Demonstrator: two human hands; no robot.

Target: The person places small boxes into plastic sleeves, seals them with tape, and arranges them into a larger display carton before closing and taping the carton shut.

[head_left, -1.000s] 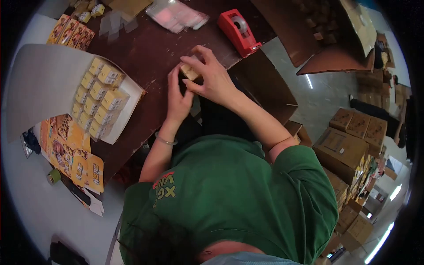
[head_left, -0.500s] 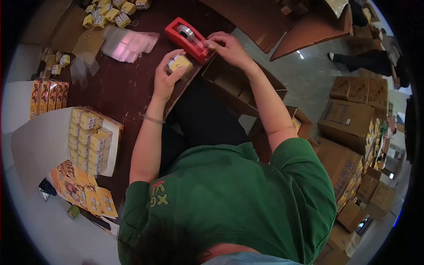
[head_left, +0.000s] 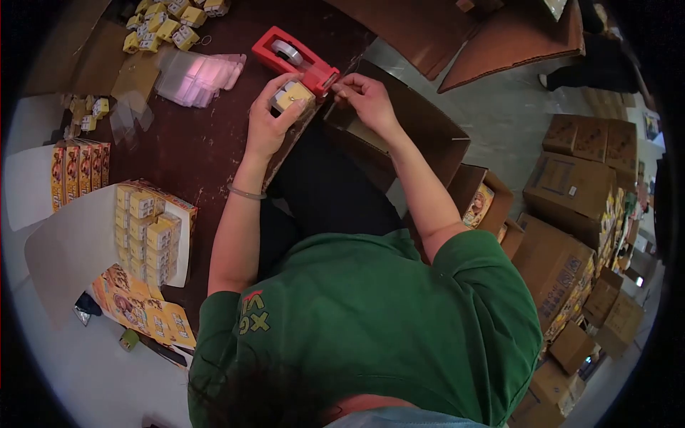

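Note:
My left hand point(head_left: 268, 123) holds a small yellow and white box point(head_left: 292, 97) near the table's edge. Right beside that box is a red tape dispenser point(head_left: 298, 60) with a roll of clear tape in it. At the dispenser's cutting end, my right hand point(head_left: 357, 101) has its thumb and fingers pinched together; any tape between them is too small to make out. Pinkish clear plastic sleeves point(head_left: 200, 77) lie on the dark red table point(head_left: 214, 135) left of the dispenser.
Small yellow boxes point(head_left: 168, 27) lie heaped at the back left. An open white carton point(head_left: 187, 246) holds stacked small boxes at the left. An open cardboard box point(head_left: 428, 132) stands beside my right arm. Brown cartons point(head_left: 571, 187) are piled at the right; a person's leg point(head_left: 585, 78) shows beyond.
My right hand has moved slightly down from over the tape to the dispenser's cutting end. My left hand still holds the small box, now closer to the dispenser. The view has shifted a little.

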